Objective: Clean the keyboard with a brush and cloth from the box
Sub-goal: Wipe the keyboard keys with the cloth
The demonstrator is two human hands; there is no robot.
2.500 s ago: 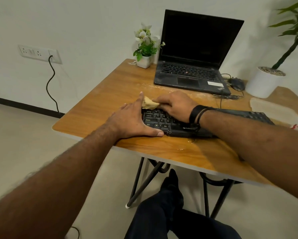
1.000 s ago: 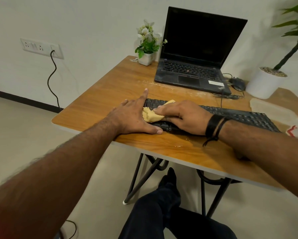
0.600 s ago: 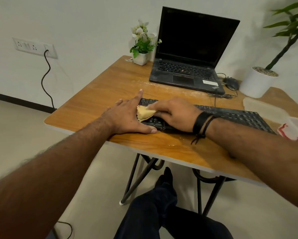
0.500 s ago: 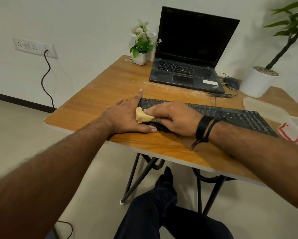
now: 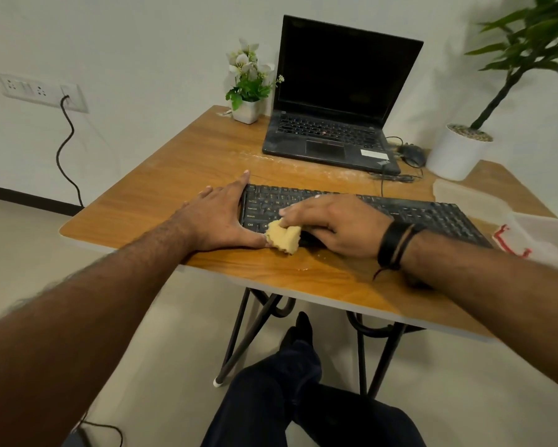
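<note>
A black keyboard [image 5: 426, 216] lies across the wooden table [image 5: 181, 162]. My right hand [image 5: 332, 225] holds a bunched yellow cloth [image 5: 283, 236] at the keyboard's near left edge. The cloth hangs slightly over the front edge onto the table. My left hand [image 5: 221, 217] lies flat against the keyboard's left end, fingers spread, thumb along the front edge, touching the cloth. At the far right stands a clear plastic box [image 5: 549, 233] with red markings. No brush is in view.
An open black laptop [image 5: 332, 98] stands behind the keyboard, with a mouse [image 5: 411, 154] and cables to its right. A small flower pot [image 5: 247, 109] is at the back left, a white plant pot [image 5: 457, 151] at the back right. A box lid [image 5: 465, 196] lies at the right. My legs are under the table.
My right hand has dragged the cloth from the keyboard's upper left keys down to its near left edge. The left hand has stayed on the left end.
</note>
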